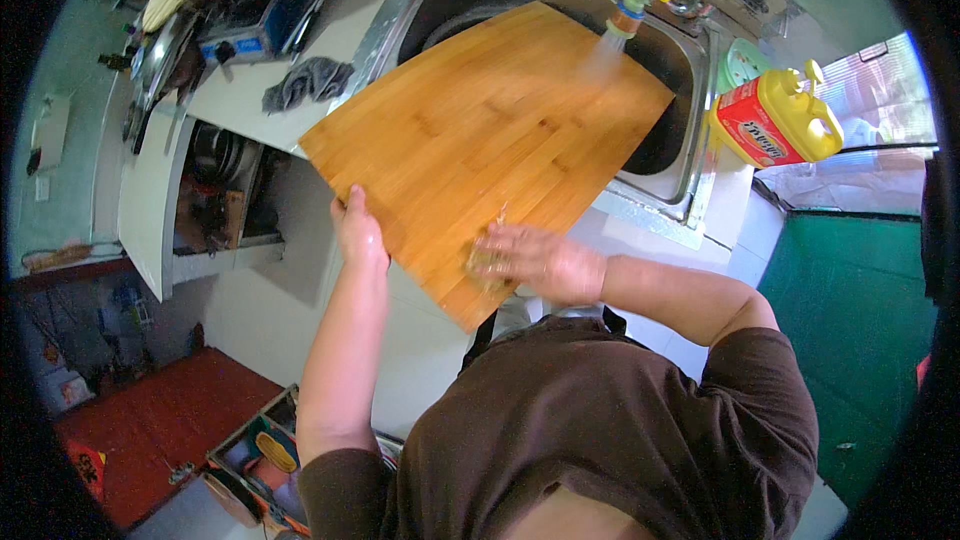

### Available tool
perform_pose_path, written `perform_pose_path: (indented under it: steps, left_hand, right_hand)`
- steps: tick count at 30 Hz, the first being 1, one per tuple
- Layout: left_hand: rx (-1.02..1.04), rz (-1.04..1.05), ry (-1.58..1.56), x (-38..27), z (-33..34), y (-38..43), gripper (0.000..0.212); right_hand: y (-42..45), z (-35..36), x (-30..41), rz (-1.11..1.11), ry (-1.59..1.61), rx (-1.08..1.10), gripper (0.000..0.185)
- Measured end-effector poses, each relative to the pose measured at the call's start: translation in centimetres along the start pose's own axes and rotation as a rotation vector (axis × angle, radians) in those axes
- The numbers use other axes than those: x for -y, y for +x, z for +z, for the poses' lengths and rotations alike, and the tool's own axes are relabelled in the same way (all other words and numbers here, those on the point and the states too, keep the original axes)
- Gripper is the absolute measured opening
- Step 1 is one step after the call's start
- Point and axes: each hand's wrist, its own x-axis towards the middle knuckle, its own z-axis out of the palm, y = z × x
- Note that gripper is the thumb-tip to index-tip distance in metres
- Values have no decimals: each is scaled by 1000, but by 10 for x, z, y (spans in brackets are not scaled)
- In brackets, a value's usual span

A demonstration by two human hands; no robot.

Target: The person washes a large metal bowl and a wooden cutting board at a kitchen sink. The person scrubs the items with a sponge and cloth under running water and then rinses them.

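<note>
A large wooden cutting board (pixel 487 127) lies tilted over a stainless steel sink (pixel 694 75), its near corner reaching out towards my body. My left hand (pixel 360 229) grips the board's left edge. Against the near part of the board, my right hand (pixel 544 259) presses a scrubbing pad (pixel 487 262); the hand is blurred and its fingers partly cover the pad. Water runs from the faucet (pixel 630 11) onto the board's far right part. The board hides much of the sink.
A grey cloth (pixel 307 84) lies on the counter left of the sink, near a gas stove (pixel 244 37). Right of the sink stands a yellow detergent jug (pixel 780 120), beside a light green plastic item (pixel 742 64). Below the counter at left, a cabinet door (pixel 150 202) stands ajar.
</note>
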Motion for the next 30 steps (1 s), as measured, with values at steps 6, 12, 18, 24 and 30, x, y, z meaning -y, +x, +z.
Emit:
perform_pose_path:
  steps: [6,12,18,24,30]
  left_hand:
    - [17,5,47,-10,18,-12,32]
    - [-80,-14,146,-19,15,-22,33]
    - [-84,-17,133,-12,8,-19,35]
    - [-84,22,139,-13,10,-17,38]
    - [-126,38,119,-12,15,-15,36]
  right_hand:
    - [-49,-89,-162,995,521,-528,32]
    - [27,-9,-64,109,-77,-97,28]
    - [24,-66,-163,868,150,-189,28]
    - [-13,-55,-284,641,-703,166,29]
    - [78,-4,-109,148,-151,-71,32]
